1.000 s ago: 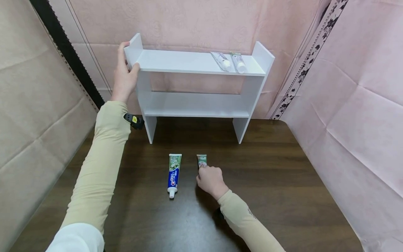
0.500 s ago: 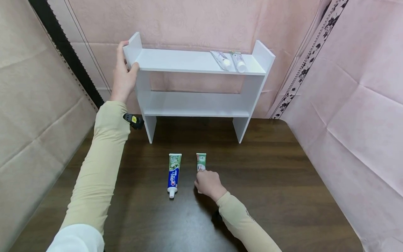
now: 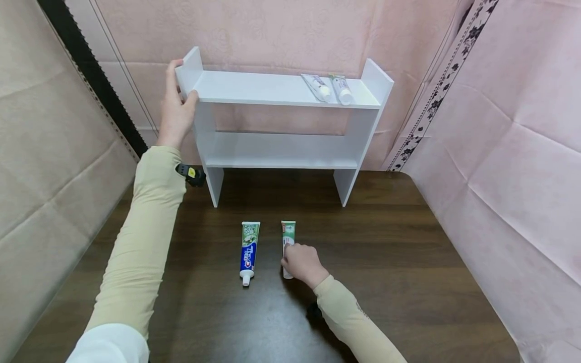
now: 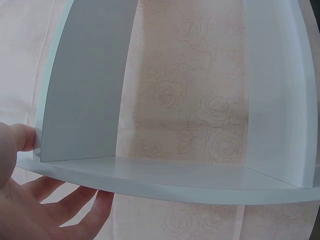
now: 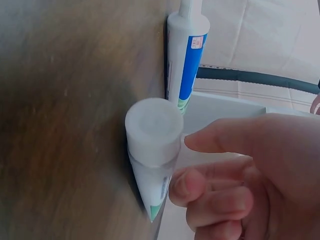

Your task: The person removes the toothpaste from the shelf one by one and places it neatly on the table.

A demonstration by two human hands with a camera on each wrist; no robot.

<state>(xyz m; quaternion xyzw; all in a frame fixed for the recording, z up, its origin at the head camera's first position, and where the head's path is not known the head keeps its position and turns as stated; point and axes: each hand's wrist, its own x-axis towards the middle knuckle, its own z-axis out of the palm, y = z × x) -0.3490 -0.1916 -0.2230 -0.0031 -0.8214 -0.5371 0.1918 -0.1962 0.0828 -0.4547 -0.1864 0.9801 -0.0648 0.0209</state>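
Observation:
My left hand [image 3: 178, 118] grips the upper left side panel of a white two-tier shelf [image 3: 272, 151]; in the left wrist view its thumb and fingers [image 4: 102, 205] lie on either side of the board. A green and white toothpaste tube [image 3: 288, 233] lies on the table, its white cap [image 5: 154, 125] toward me. Right over this tube is my right hand [image 3: 303, 263], thumb apart from the loosely bent fingers, fingertips close at the tube's upper side. To its left lies a blue, green and white Crest toothpaste tube [image 3: 248, 252], cap end also toward me.
Two whitish tubes, a left one [image 3: 317, 88] and a right one [image 3: 341, 89], lie on the shelf's top board at the right. The shelf stands at the back of the brown wooden table [image 3: 408, 282]. Pale pink cloth [image 3: 513, 166] hangs around the sides and back.
My right hand has shifted slightly toward me along the green and white tube, and more of that tube, including its cap end, now shows. My left hand keeps its grip on the shelf.

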